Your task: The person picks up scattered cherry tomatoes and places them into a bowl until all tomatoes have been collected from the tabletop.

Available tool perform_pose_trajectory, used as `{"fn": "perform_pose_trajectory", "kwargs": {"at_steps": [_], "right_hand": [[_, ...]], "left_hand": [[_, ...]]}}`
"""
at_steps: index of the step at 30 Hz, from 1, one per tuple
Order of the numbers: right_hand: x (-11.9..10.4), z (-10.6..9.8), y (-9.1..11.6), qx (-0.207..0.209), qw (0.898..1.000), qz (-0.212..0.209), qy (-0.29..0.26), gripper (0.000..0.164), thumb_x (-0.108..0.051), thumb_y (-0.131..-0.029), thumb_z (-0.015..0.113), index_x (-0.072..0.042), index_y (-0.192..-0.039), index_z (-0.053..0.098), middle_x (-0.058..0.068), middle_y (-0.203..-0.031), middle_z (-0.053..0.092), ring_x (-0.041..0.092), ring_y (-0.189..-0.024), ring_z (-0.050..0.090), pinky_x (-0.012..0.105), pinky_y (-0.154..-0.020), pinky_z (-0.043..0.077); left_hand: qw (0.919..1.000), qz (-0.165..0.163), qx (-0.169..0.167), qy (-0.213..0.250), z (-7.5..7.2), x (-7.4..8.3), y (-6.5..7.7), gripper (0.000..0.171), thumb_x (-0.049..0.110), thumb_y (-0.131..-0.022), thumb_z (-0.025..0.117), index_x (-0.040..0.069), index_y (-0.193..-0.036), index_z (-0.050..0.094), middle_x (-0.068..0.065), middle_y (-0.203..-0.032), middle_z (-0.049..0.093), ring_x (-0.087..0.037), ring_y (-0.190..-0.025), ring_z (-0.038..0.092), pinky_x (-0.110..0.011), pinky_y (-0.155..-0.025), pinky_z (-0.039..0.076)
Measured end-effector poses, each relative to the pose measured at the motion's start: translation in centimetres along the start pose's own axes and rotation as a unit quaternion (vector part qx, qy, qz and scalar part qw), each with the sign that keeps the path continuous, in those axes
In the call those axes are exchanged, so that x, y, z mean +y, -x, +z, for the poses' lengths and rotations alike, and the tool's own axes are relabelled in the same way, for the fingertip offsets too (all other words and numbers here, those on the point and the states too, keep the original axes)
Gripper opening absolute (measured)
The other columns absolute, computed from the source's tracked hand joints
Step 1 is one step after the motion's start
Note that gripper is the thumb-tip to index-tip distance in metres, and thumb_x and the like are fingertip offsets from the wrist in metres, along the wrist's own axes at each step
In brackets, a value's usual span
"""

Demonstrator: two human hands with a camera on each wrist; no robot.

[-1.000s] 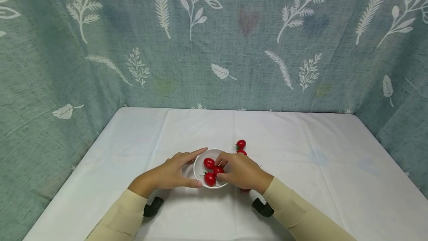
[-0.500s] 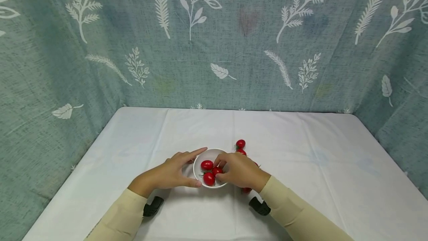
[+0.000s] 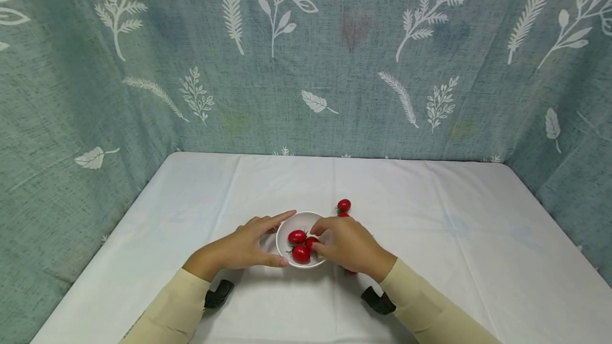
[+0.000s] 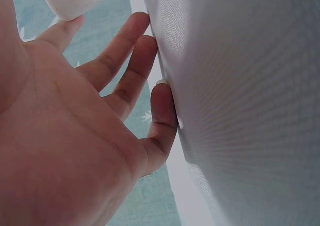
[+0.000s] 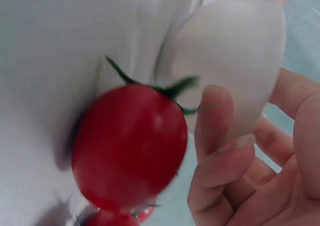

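Observation:
In the head view, a small white bowl (image 3: 281,251) holds three red cherry tomatoes, among them one tomato (image 3: 297,237) at the back and another (image 3: 301,255) at the front. My left hand (image 3: 241,246) spans the bowl's left side, thumb and forefinger stretched along the rim; the left wrist view shows its other fingers spread near the cloth. Over the right rim reaches my right hand (image 3: 346,243), its bent thumb and forefinger slightly apart, tips right at the third tomato (image 3: 311,243). In the right wrist view those two digits disappear behind the bowl wall.
Right of the bowl, more cherry tomatoes lie on the white tablecloth (image 3: 421,206): one tomato (image 3: 344,205) at the back, a second (image 3: 343,215) just before it, another (image 3: 351,272) partly under my right wrist. A large tomato (image 5: 130,146) fills the right wrist view. A patterned curtain (image 3: 306,68) encloses the table.
The tomatoes in the bowl have shifted slightly. My right hand has drawn a little to the right over the last half second, while the third tomato stays in place. The left hand has held still.

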State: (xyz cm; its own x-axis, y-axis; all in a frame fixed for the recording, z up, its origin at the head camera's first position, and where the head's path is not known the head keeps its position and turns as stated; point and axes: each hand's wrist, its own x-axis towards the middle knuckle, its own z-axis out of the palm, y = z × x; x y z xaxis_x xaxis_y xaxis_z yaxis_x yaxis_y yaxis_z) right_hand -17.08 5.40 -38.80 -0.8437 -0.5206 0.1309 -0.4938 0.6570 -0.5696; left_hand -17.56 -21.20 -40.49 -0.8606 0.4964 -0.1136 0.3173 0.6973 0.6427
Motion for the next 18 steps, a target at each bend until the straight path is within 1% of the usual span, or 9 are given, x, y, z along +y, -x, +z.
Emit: {"fn": "perform_pose_trajectory", "kwargs": {"at_steps": [4,7,10,12,14,17,18], "right_hand": [[0.3,-0.7,0.5,0.025,1.000,0.006,-0.017,0.020,-0.019,-0.087,0.077,-0.014,-0.107,0.075,-0.004,-0.106,0.075,0.014,-0.100,0.067,0.036,-0.088,0.055],[0.6,-1.2,0.7,0.047,0.998,0.011,-0.028,0.022,-0.018,-0.087,0.077,-0.015,-0.108,0.075,-0.004,-0.108,0.074,0.015,-0.099,0.066,0.034,-0.086,0.055],[0.9,-1.7,0.9,0.067,0.997,0.014,-0.041,0.023,-0.016,-0.087,0.078,-0.014,-0.109,0.075,-0.003,-0.107,0.073,0.017,-0.092,0.064,0.029,-0.079,0.055],[1.2,-2.0,0.9,0.074,0.996,0.015,-0.051,0.023,-0.014,-0.087,0.078,-0.012,-0.110,0.074,0.000,-0.108,0.073,0.017,-0.080,0.062,0.026,-0.071,0.055],[1.5,-2.4,0.9,0.081,0.995,0.018,-0.054,0.022,-0.013,-0.087,0.078,-0.011,-0.109,0.074,0.002,-0.109,0.073,0.014,-0.068,0.059,0.023,-0.063,0.052],[2.1,-2.7,0.8,0.083,0.995,0.029,-0.055,0.022,-0.011,-0.087,0.077,-0.011,-0.109,0.074,0.004,-0.115,0.072,0.010,-0.054,0.050,0.023,-0.053,0.048],[2.2,-2.8,0.8,0.082,0.995,0.035,-0.053,0.022,-0.012,-0.088,0.076,-0.011,-0.109,0.074,0.004,-0.117,0.071,0.009,-0.052,0.049,0.023,-0.052,0.047]], "left_hand": [[1.0000,0.002,0.001,0.000,0.0,0.0,-0.1,0.097,0.058,-0.073,0.082,0.048,-0.154,0.030,0.006,-0.141,0.056,-0.020,-0.128,0.041,-0.063,-0.106,0.034],[1.0000,0.002,0.003,-0.001,0.1,-0.1,-0.1,0.097,0.059,-0.073,0.083,0.049,-0.154,0.030,0.007,-0.141,0.056,-0.019,-0.128,0.041,-0.062,-0.106,0.035],[1.0000,0.002,0.003,-0.002,0.1,-0.1,-0.1,0.097,0.059,-0.072,0.083,0.050,-0.153,0.030,0.007,-0.141,0.056,-0.019,-0.128,0.041,-0.061,-0.106,0.035],[1.0000,0.003,0.004,-0.002,0.1,-0.1,-0.1,0.098,0.059,-0.072,0.083,0.049,-0.154,0.030,0.007,-0.141,0.056,-0.019,-0.128,0.041,-0.062,-0.106,0.034],[1.0000,0.004,0.005,-0.002,0.1,-0.2,-0.1,0.098,0.058,-0.072,0.083,0.048,-0.154,0.030,0.008,-0.142,0.056,-0.019,-0.128,0.041,-0.062,-0.106,0.034],[1.0000,0.002,0.006,-0.003,0.1,-0.2,-0.1,0.099,0.058,-0.072,0.084,0.048,-0.154,0.031,0.008,-0.142,0.056,-0.018,-0.128,0.041,-0.062,-0.106,0.033],[1.0000,0.002,0.006,-0.003,0.1,-0.3,-0.1,0.098,0.058,-0.071,0.084,0.048,-0.154,0.031,0.008,-0.142,0.056,-0.018,-0.128,0.041,-0.062,-0.106,0.033]]}}
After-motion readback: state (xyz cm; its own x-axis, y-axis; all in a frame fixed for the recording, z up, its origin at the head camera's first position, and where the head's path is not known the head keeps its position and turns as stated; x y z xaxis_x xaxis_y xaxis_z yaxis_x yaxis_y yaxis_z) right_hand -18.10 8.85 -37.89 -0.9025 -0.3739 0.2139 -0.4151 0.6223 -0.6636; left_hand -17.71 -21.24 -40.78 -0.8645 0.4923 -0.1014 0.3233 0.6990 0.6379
